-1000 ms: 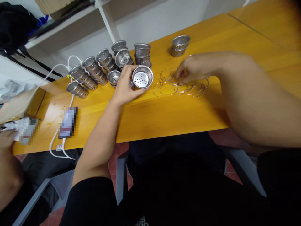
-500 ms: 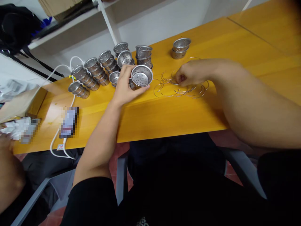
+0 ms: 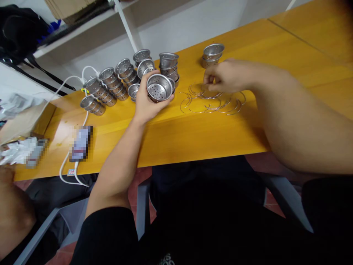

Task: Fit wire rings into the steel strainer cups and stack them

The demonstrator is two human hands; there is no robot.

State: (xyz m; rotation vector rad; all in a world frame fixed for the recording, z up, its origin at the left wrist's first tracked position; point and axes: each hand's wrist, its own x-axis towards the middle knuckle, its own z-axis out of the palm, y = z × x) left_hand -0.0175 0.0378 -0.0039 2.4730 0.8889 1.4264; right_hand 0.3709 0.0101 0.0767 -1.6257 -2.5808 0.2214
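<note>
My left hand is wrapped round a perforated metal strainer cup, its open mouth tilted toward me. Another cup shows partly behind it. Above the loose curved metal wires, my right hand has its fingers pinched together; whether a wire is between them I cannot make out. Just beyond that hand stand two stacked strainer cups. Several more stacks of the same cups line the table behind and left of my left hand.
A phone with a white cable lies on the wooden table at left. Farther left are a cardboard box and plastic bags, with another person's arm close by. A shelf stands behind the table.
My left hand has drawn the strainer cup slightly left. My right hand has lifted a little up and away from the wires, toward the two stacked cups.
</note>
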